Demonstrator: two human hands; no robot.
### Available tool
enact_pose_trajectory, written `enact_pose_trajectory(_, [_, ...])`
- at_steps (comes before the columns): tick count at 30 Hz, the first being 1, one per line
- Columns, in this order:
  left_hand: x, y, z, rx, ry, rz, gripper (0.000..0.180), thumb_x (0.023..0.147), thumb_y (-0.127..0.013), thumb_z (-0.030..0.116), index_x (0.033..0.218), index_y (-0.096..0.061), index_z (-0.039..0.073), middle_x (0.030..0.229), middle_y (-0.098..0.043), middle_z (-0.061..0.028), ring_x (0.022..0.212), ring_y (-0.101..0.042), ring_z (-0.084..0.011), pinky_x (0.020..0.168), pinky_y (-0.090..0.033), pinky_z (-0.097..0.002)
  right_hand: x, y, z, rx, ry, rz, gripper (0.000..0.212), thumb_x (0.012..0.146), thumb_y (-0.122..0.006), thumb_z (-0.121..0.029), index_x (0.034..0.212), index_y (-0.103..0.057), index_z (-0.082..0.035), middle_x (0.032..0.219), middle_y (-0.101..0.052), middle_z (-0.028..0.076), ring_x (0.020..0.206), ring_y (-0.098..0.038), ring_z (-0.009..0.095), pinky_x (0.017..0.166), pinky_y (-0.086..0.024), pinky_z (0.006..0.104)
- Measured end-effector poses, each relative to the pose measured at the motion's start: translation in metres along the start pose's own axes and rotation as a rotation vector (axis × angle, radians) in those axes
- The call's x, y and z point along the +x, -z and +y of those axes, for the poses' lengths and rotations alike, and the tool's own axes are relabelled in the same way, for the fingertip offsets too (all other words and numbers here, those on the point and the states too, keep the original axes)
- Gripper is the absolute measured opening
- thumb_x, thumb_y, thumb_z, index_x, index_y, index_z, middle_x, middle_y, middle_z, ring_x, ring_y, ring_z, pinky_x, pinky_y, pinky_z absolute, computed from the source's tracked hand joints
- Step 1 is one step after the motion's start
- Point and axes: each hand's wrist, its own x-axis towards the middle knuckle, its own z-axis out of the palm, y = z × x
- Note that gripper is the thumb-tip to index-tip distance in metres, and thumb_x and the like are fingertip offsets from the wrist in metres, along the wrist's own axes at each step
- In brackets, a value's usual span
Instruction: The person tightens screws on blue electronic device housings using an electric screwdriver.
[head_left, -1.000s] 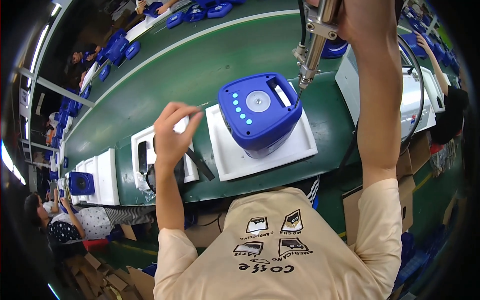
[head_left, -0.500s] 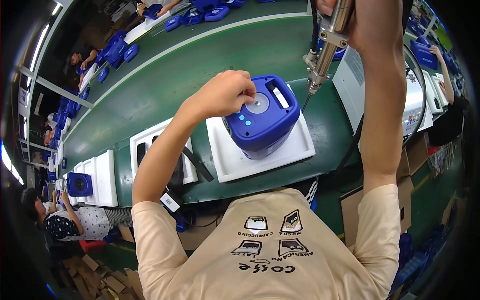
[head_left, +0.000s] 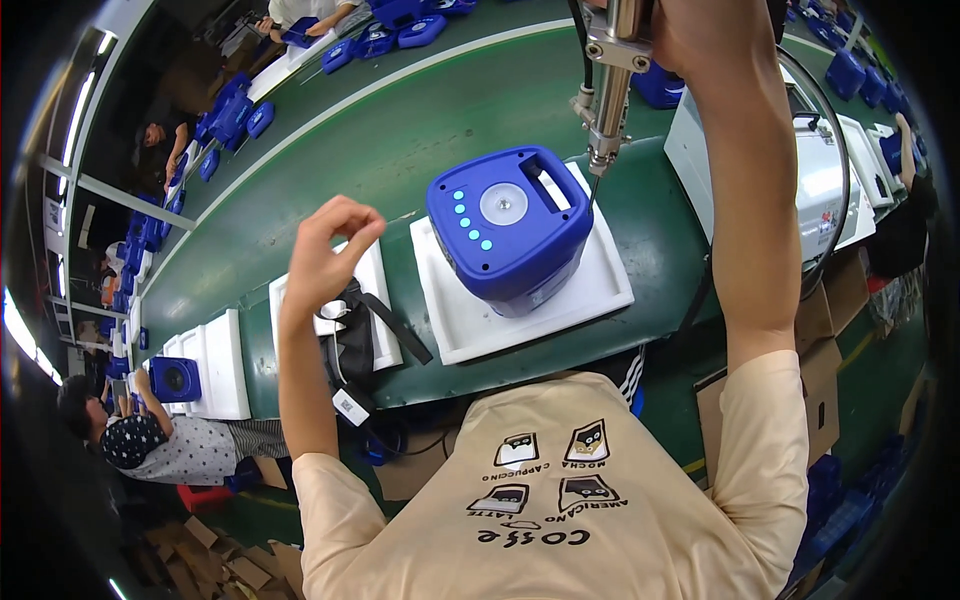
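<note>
A blue box-shaped device (head_left: 520,245) with a handle slot stands in a white foam tray (head_left: 460,340). Its top carries a row of several pale blue dots and a round clear disc (head_left: 490,207) with a small metal screw head (head_left: 504,204) at the centre. My left hand (head_left: 330,245) hovers left of the device, above a second foam tray; its fingers are loosely curled, a gap shows inside the thumb, and nothing is visible in them. Raised at the top, my right hand (head_left: 690,40) grips a metal power screwdriver (head_left: 612,85), whose thin bit points down beside the device's right edge. The picture's edge cuts off part of that grip.
Black straps and a black pouch (head_left: 352,340) lie by the second tray (head_left: 375,275), with a white-labelled adapter (head_left: 351,406) at the table edge. A white machine (head_left: 745,170) stands at the right, a cable curving around it. Co-workers and more blue devices line the benches.
My left hand has come away from the disc and moved left, uncovering the screw head and more dots. My right hand has shifted the screwdriver slightly left and up.
</note>
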Motion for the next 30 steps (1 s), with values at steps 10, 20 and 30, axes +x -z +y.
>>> enact_pose_trajectory(10, [0.1, -0.066, 0.027, 0.491, -0.359, -0.351, 0.025, 0.083, -0.084, 0.009, 0.108, -0.083, 0.01, 0.092, -0.065, -0.0072, 0.084, -0.063, -0.0227, 0.077, -0.053, -0.0356, -0.005, -0.014, 0.001, 0.015, -0.083, 0.032, 0.034, 0.096, -0.067, -0.037, 0.1, -0.063, -0.003, 0.063, -0.053, 0.0, 0.042, -0.047, 0.007, 0.039, -0.039, 0.0221])
enact_pose_trajectory(20, [0.137, -0.068, 0.043, 0.453, -0.197, -0.684, 0.012, 0.085, -0.079, 0.007, 0.096, -0.08, 0.005, 0.097, -0.067, -0.0116, 0.091, -0.068, -0.0294, 0.08, -0.053, -0.0418, -0.001, 0.006, -0.001, -0.04, -0.034, 0.033, 0.033, 0.095, -0.068, -0.037, 0.097, -0.063, -0.005, 0.059, -0.05, -0.002, 0.039, -0.046, 0.006, 0.038, -0.039, 0.0211])
enact_pose_trajectory(30, [0.112, -0.028, 0.038, 0.335, -0.27, -0.623, 0.001, 0.093, -0.065, -0.001, 0.093, -0.065, 0.0, 0.097, -0.06, -0.0114, 0.087, -0.059, -0.0286, 0.078, -0.048, -0.0387, 0.0, 0.007, 0.003, -0.045, -0.014, 0.03, 0.033, 0.095, -0.067, -0.036, 0.1, -0.063, -0.004, 0.061, -0.052, 0.0, 0.04, -0.047, 0.006, 0.038, -0.039, 0.0218])
